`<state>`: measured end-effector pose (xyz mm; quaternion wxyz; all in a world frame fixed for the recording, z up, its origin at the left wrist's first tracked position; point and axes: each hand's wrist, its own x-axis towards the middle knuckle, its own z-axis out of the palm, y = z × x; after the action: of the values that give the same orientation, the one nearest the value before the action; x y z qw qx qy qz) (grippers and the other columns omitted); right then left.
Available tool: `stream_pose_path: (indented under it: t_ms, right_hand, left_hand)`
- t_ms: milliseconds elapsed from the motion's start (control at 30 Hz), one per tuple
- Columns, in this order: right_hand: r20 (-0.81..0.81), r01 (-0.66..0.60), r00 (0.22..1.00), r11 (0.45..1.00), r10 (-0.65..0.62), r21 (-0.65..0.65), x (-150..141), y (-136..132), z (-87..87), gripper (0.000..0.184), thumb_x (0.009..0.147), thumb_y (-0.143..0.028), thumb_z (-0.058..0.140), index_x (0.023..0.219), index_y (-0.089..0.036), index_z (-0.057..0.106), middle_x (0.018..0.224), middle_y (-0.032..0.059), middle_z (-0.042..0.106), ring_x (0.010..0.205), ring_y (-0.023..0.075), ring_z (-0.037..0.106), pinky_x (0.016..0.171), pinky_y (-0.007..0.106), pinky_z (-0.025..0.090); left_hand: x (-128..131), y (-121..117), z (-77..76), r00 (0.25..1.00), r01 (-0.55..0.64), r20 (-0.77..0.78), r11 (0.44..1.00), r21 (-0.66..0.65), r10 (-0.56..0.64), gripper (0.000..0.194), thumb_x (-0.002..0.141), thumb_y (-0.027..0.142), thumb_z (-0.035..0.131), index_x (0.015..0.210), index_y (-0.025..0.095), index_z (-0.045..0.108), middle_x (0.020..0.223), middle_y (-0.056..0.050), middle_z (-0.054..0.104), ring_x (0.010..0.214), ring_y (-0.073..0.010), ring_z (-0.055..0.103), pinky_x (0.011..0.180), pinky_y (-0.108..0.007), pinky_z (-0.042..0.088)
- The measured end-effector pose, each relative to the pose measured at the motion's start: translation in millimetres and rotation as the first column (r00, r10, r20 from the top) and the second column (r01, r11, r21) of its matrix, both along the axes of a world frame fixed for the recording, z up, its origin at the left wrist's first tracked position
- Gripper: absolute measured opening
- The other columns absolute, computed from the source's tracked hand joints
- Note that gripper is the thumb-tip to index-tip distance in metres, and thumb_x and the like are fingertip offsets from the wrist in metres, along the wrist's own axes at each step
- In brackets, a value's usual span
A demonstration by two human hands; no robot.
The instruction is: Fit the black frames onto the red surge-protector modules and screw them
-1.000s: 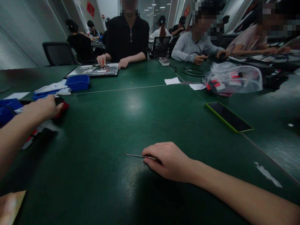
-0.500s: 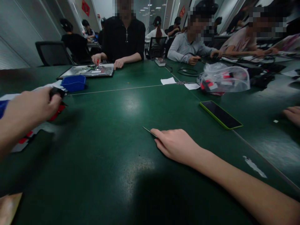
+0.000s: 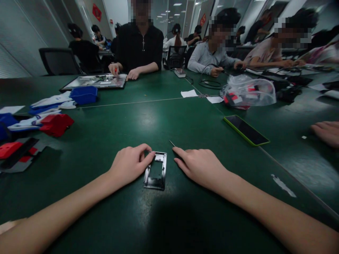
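Observation:
My left hand point(image 3: 131, 163) pinches the upper left edge of a black rectangular frame point(image 3: 155, 183) between thumb and fingers. The frame has a large opening through its middle and a small silvery patch near its top. It is low over the green table or lying on it; I cannot tell which. Just right of the frame, apart from it, my right hand point(image 3: 202, 165) is closed around a screwdriver point(image 3: 172, 143). Only the thin metal shaft shows, pointing up and left; the handle is hidden in the hand.
To the left lie a red box-like part point(image 3: 56, 125), white-and-blue gloves point(image 3: 50, 100) and a blue tray point(image 3: 84, 95). A green-edged phone point(image 3: 246, 129) and a plastic bag point(image 3: 249, 92) are at the right. Across the table a person works on a flat panel point(image 3: 92, 82); another person's hand point(image 3: 327, 132) rests far right.
My left hand has lifted a black frame from the pile at the left and brought it to the middle. My right hand has shifted up and right, still holding the screwdriver.

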<state>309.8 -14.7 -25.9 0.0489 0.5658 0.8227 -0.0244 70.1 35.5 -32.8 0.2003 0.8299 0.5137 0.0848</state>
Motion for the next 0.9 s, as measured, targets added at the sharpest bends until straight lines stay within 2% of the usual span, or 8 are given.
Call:
stream_pose_path:
  t_ms: [200,333,433,500,567,600,733,900]
  right_hand:
    - [0.015,-0.012,1.0,1.0,0.011,0.024,-2.0,-2.9,-2.3,0.039,0.107,-0.037,0.044,0.139,-0.018,0.055,0.097,0.0126,0.077,0.08,0.0271,0.075,0.059,0.032,0.05]
    - [0.054,0.002,0.999,1.0,-0.003,0.019,-3.4,-4.5,-2.9,0.041,0.107,-0.038,0.043,0.141,-0.017,0.055,0.097,0.0129,0.077,0.079,0.0278,0.075,0.061,0.033,0.051]
    - [0.104,0.0,0.995,0.996,-0.009,0.084,-3.7,-6.9,-4.0,0.041,0.106,-0.038,0.045,0.137,-0.014,0.059,0.094,0.0142,0.075,0.078,0.03,0.074,0.062,0.036,0.052]
    - [0.112,-0.017,0.994,0.988,-0.001,0.156,-3.4,-8.8,-5.2,0.039,0.105,-0.036,0.048,0.132,-0.012,0.062,0.097,0.016,0.074,0.081,0.0317,0.073,0.064,0.039,0.052]
    - [0.1,-0.062,0.994,0.967,0.038,0.248,-3.5,-10.8,-6.3,0.035,0.103,-0.034,0.05,0.126,-0.012,0.066,0.103,0.0179,0.072,0.087,0.0332,0.07,0.067,0.041,0.052]
    - [0.085,-0.094,0.994,0.951,0.072,0.295,-3.9,-11.8,-6.7,0.033,0.103,-0.032,0.05,0.123,-0.012,0.068,0.107,0.0185,0.072,0.09,0.0335,0.069,0.07,0.042,0.051]
    - [-0.03,-0.206,0.971,0.891,0.238,0.405,-9.0,-15.7,-7.5,0.03,0.103,-0.02,0.045,0.115,-0.013,0.07,0.111,0.0168,0.072,0.094,0.0301,0.066,0.077,0.042,0.048]
    - [-0.218,-0.247,0.912,0.889,0.348,0.386,-15.4,-18.5,-11.1,0.032,0.105,-0.025,0.042,0.106,-0.013,0.072,0.093,0.0117,0.071,0.082,0.0239,0.064,0.077,0.04,0.045]
  left_hand:
    - [-3.1,-0.7,-3.9,0.998,0.009,0.06,0.999,0.033,-0.011,0.039,0.098,0.053,0.043,0.104,0.024,0.067,0.064,0.0,0.068,0.058,-0.021,0.064,0.056,-0.033,0.042]
    - [-25.1,27.6,16.4,0.996,-0.016,-0.082,0.998,0.065,0.022,0.041,0.097,0.053,0.044,0.104,0.021,0.069,0.075,-0.005,0.072,0.066,-0.023,0.066,0.06,-0.033,0.047]
    - [-62.9,55.6,43.1,0.904,-0.171,-0.346,0.955,0.243,0.25,0.05,0.098,0.055,0.04,0.116,0.017,0.066,0.099,-0.013,0.072,0.086,-0.0308,0.068,0.067,-0.038,0.051]
    - [-94.5,69.0,59.4,0.828,-0.211,-0.414,0.893,0.398,0.379,0.058,0.102,0.054,0.029,0.129,0.011,0.057,0.126,-0.019,0.063,0.111,-0.0361,0.061,0.081,-0.043,0.054]
    - [-126.2,76.8,70.1,0.712,-0.304,-0.44,0.804,0.511,0.548,0.062,0.102,0.053,0.026,0.133,0.006,0.052,0.139,-0.023,0.053,0.125,-0.0411,0.052,0.095,-0.054,0.051]
    - [-140.8,79.1,72.9,0.694,-0.307,-0.438,0.785,0.538,0.571,0.064,0.101,0.054,0.027,0.138,0.005,0.047,0.146,-0.024,0.047,0.13,-0.0426,0.048,0.099,-0.056,0.049]
    - [-185.3,85.5,70.6,0.542,-0.502,-0.495,0.734,0.458,0.679,0.074,0.097,0.062,0.029,0.141,0.003,0.04,0.144,-0.029,0.046,0.124,-0.0453,0.052,0.095,-0.059,0.051]
    - [-213.0,94.5,59.2,0.609,-0.562,-0.485,0.773,0.294,0.627,0.087,0.093,0.073,0.022,0.152,0.011,0.027,0.131,-0.022,0.059,0.116,-0.0475,0.054,0.089,-0.062,0.05]
